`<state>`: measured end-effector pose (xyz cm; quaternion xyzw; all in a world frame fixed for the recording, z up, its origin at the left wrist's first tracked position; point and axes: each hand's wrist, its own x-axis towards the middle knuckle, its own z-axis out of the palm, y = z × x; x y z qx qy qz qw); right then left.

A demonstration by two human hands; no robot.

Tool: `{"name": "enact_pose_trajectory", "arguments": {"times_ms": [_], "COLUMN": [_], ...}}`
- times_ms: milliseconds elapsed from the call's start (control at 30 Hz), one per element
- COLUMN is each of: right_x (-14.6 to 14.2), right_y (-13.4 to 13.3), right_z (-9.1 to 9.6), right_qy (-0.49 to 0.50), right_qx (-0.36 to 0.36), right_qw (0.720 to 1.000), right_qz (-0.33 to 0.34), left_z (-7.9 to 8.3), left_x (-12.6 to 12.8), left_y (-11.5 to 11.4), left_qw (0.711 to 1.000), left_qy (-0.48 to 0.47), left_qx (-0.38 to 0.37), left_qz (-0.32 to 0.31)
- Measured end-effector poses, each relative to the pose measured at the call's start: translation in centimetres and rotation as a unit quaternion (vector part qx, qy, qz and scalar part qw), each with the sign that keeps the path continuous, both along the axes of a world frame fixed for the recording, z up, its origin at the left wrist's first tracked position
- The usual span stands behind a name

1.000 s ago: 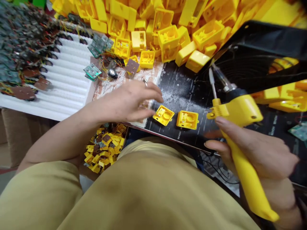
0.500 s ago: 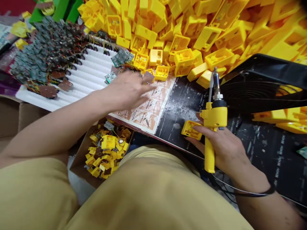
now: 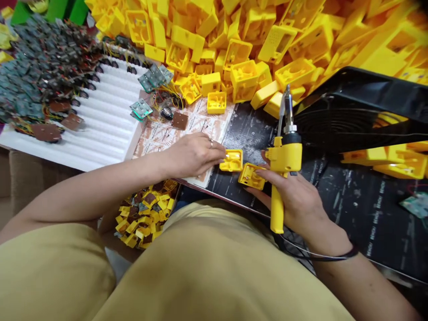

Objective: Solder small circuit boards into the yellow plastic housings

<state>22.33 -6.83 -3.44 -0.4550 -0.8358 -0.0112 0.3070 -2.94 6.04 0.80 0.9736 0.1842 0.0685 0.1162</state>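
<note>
Our left forearm extended from 8 o'clock, left hand palm-down, fingers together toward 3 o'clock, our right hand gripping, thumb toward 10 o'clock

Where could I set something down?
The black bench looks bare between the right hand and the rightmost circuit board. So does the white tray right of the heaped circuit boards. Crowded: the back, with piled yellow boxes, and between the right hand and left hand, with two small boxes.
</note>
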Motion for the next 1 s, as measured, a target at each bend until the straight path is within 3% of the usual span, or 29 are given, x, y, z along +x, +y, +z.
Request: {"name": "enact_pose_trajectory", "arguments": {"times_ms": [133,267,400,467,600,700,800,900,1000], "right_x": [-0.2,-0.6,-0.7,-0.6,0.0,0.3,-0.3,-1.4,-2.2], "right_y": [-0.1,-0.4,-0.9,-1.1,-1.1,-1.0,-0.8,-0.3,0.3], "right_z": [-0.2,-0.2,-0.1,-0.2,-0.5,-0.5,-0.3,-0.1,0.0], "right_qy": [-0.012,-0.017,-0.013,-0.009,-0.008,-0.001,0.008,0.005,-0.007], "right_qx": [0.003,0.008,-0.001,-0.001,0.003,-0.004,0.002,0.005,-0.001], "right_qw": [1.0,0.999,0.999,0.999,0.999,0.999,1.0,1.0,1.0], "right_qz": [-0.022,-0.033,-0.037,-0.047,-0.036,-0.031,-0.029,-0.008,0.01], "left_z": [-0.3,-0.1,-0.3,-0.5,-0.1,0.7,0.9,1.0,2.7], "left_x": [0.0,1.4,3.3,3.7,2.7,0.2,-2.5,-4.2,-4.8], "left_y": [0.1,-0.1,-1.6,-2.8,-3.9,-1.9,1.9,5.4,7.8], "left_qw": [0.997,0.998,0.984,0.981,0.985,0.974,0.958,0.958,0.967], "left_qy": [-0.03,0.053,0.135,0.129,0.083,0.108,0.149,0.185,0.094], "left_qx": [0.007,0.022,0.1,0.123,0.139,0.176,0.19,0.175,0.146], "left_qz": [0.071,0.021,0.065,0.082,0.05,0.09,0.155,0.132,0.188]}}
